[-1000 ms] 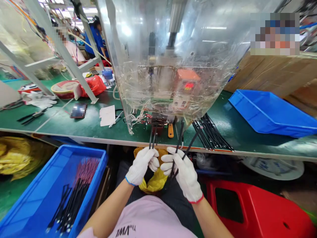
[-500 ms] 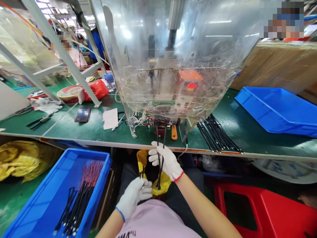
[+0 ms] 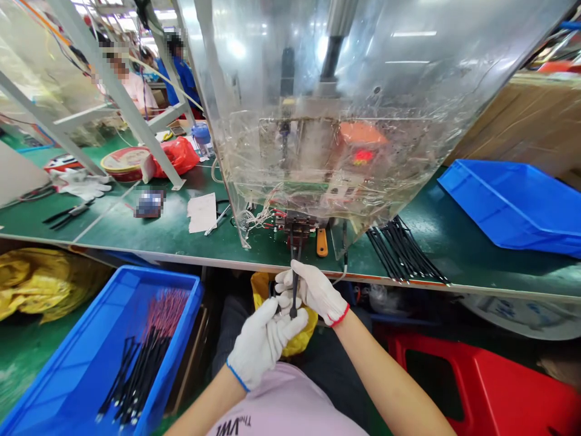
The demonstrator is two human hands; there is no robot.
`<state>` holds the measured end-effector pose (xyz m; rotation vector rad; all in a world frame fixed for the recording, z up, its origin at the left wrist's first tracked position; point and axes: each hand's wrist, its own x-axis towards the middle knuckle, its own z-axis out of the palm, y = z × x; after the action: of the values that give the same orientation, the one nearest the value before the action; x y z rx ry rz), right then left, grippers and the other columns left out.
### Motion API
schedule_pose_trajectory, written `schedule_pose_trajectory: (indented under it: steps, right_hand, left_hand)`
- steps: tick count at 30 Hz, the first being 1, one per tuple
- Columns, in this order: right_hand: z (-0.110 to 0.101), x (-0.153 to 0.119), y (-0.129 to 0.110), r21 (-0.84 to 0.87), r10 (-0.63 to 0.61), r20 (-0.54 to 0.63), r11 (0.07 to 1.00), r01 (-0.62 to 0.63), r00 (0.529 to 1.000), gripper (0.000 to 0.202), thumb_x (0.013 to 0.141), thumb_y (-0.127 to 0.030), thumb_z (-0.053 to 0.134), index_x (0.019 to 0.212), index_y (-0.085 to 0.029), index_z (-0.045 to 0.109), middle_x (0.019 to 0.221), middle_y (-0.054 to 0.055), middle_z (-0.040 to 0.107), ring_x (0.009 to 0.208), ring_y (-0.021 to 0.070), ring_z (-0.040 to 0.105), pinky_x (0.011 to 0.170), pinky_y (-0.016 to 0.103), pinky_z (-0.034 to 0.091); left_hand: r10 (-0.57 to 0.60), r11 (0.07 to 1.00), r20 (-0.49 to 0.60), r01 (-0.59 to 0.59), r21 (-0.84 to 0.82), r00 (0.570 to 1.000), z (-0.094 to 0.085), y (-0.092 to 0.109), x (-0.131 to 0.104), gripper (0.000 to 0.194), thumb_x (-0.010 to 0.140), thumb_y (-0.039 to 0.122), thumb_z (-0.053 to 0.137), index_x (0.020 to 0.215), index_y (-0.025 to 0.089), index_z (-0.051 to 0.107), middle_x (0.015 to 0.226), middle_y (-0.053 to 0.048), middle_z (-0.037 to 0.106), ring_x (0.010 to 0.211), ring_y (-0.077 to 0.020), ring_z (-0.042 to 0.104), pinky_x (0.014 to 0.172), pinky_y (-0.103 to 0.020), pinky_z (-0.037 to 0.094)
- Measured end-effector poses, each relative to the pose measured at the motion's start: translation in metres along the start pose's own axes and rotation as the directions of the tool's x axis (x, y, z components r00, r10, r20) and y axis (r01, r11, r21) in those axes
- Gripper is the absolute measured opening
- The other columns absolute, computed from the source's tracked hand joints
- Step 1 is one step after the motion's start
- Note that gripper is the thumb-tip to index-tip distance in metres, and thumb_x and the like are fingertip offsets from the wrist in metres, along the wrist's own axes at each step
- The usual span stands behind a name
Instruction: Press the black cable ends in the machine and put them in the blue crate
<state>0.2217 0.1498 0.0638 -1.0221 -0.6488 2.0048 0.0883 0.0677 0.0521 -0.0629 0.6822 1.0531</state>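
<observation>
My left hand [image 3: 264, 344], in a white glove with a blue cuff, is closed around the lower ends of black cables [image 3: 295, 284] in front of my lap. Close beside it my right hand [image 3: 318, 295], gloved with a red cuff, has its thumb and fingers curled on the same cables. From there the cables run up to a small dark clamp fixture [image 3: 296, 225] at the bench's front edge. The fingertips partly overlap, so the exact grip is hidden.
A clear plastic guard [image 3: 363, 79] covers the machine above. Black cables [image 3: 408, 251] lie to the right beside a blue tray [image 3: 512, 206]. Lower left, a blue bin [image 3: 195, 290] holds more cables. An orange-handled tool [image 3: 322, 243] and a red stool [image 3: 508, 381] are nearby.
My left hand has moved up and right to the cable ends beside my right hand. The two cable strands, spread before, now lie close together. The view has shifted slightly.
</observation>
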Motion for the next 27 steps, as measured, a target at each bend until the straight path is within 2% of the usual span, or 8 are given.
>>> schedule_pose_trajectory:
  steps: [3,7,12,16,24,27]
  right_hand:
    - [0.001,0.009,-0.005,0.003,-0.052,-0.039,0.999,0.052,0.998,0.045,0.089,-0.041,0.057,0.054,-0.012,0.06,0.078,0.013,0.071,0.062,0.0171,0.067,0.056,0.027,0.057]
    - [0.006,0.023,-0.019,0.034,-0.056,-0.066,0.998,0.058,0.996,0.045,0.092,-0.037,0.052,0.055,-0.013,0.061,0.075,0.012,0.071,0.062,0.0172,0.067,0.059,0.028,0.057]
    - [0.009,0.024,-0.023,0.042,-0.053,-0.093,0.997,0.057,0.994,0.046,0.092,-0.035,0.05,0.053,-0.013,0.059,0.076,0.013,0.072,0.059,0.0178,0.067,0.057,0.03,0.057]
    - [0.009,0.023,-0.022,0.042,-0.042,-0.101,0.998,0.047,0.994,0.046,0.092,-0.032,0.047,0.052,-0.013,0.059,0.075,0.012,0.072,0.058,0.0172,0.067,0.06,0.03,0.058]
    - [0.011,0.029,-0.022,0.05,-0.035,-0.119,0.998,0.041,0.992,0.048,0.093,-0.034,0.046,0.051,-0.013,0.058,0.078,0.012,0.072,0.059,0.0173,0.067,0.062,0.032,0.058]
    - [0.004,0.027,-0.02,0.043,-0.075,-0.042,0.996,0.077,0.996,0.046,0.093,-0.039,0.048,0.057,-0.013,0.061,0.082,0.012,0.072,0.064,0.0179,0.068,0.064,0.032,0.058]
  left_hand:
    - [-0.014,0.998,-0.013,0.015,0.065,1.0,-0.006,0.001,0.005,0.015,0.088,0.026,0.061,0.092,0.011,0.063,0.093,-0.011,0.072,0.088,-0.0229,0.072,0.097,-0.042,0.053]
    - [0.006,0.996,-0.061,0.0,0.088,0.998,-0.015,0.001,0.008,0.016,0.087,0.027,0.063,0.091,0.011,0.063,0.1,-0.013,0.072,0.087,-0.0224,0.072,0.095,-0.04,0.054]
    - [0.044,0.995,-0.144,-0.031,0.091,0.989,-0.025,0.001,0.006,0.014,0.088,0.024,0.061,0.09,0.01,0.064,0.099,-0.015,0.072,0.085,-0.0232,0.072,0.092,-0.042,0.055]
    - [0.046,0.996,-0.169,-0.033,0.081,0.984,-0.029,0.004,0.008,0.015,0.09,0.022,0.058,0.088,0.009,0.064,0.097,-0.016,0.072,0.086,-0.024,0.072,0.091,-0.041,0.056]
    - [0.033,0.992,-0.147,-0.014,0.129,0.989,-0.03,0.005,0.01,0.014,0.086,0.024,0.062,0.086,0.01,0.064,0.094,-0.014,0.072,0.085,-0.0236,0.072,0.088,-0.039,0.057]
    - [-0.002,0.985,-0.087,0.017,0.174,0.996,-0.031,0.005,0.004,0.017,0.082,0.027,0.067,0.086,0.01,0.064,0.092,-0.013,0.072,0.081,-0.0221,0.071,0.079,-0.034,0.058]
